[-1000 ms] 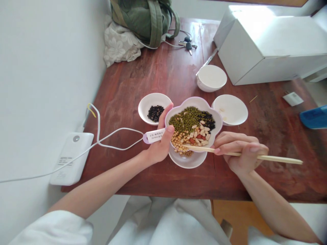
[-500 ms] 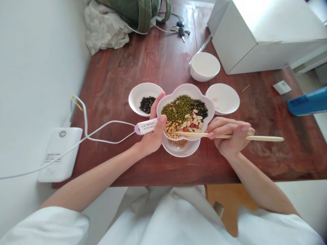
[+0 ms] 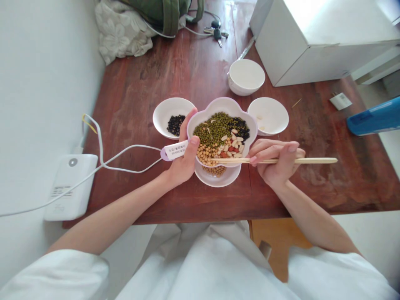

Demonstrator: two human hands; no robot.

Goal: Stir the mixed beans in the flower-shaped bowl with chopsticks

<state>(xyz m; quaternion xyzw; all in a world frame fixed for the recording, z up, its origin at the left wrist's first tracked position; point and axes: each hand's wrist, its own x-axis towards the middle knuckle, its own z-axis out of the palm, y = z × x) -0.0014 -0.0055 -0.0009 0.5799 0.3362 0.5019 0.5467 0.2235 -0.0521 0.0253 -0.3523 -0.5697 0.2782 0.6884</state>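
My left hand (image 3: pixel 184 160) is closed on the handle side of a flower-shaped bowl (image 3: pixel 225 104) with a lilac rim and a printed label on its handle. Inside lie green mung beans (image 3: pixel 214 129), black beans (image 3: pixel 241 127), soybeans (image 3: pixel 204 154) and pale and red peanuts (image 3: pixel 236 146). Wooden chopsticks (image 3: pixel 315 161) are gripped in my right hand (image 3: pixel 278 162), their tips among the soybeans. Under the near edge of the flower bowl, partly hidden, a white bowl (image 3: pixel 218 182) holds more soybeans. To the left, a white bowl (image 3: pixel 162 114) contains black beans.
A white bowl (image 3: pixel 275 114) with a few pale bits stands at right, another bowl (image 3: pixel 246 77) behind it. Further off are a large white box (image 3: pixel 312 62), keys (image 3: pixel 217 33) and a green bag (image 3: pixel 156 12). A power bank (image 3: pixel 70 187) with a cable lies left, a blue object (image 3: pixel 375 116) right.
The whole view has shifted slightly, so everything appears a little further left and up. The chopstick tips stay among the soybeans, and both hands keep their holds.
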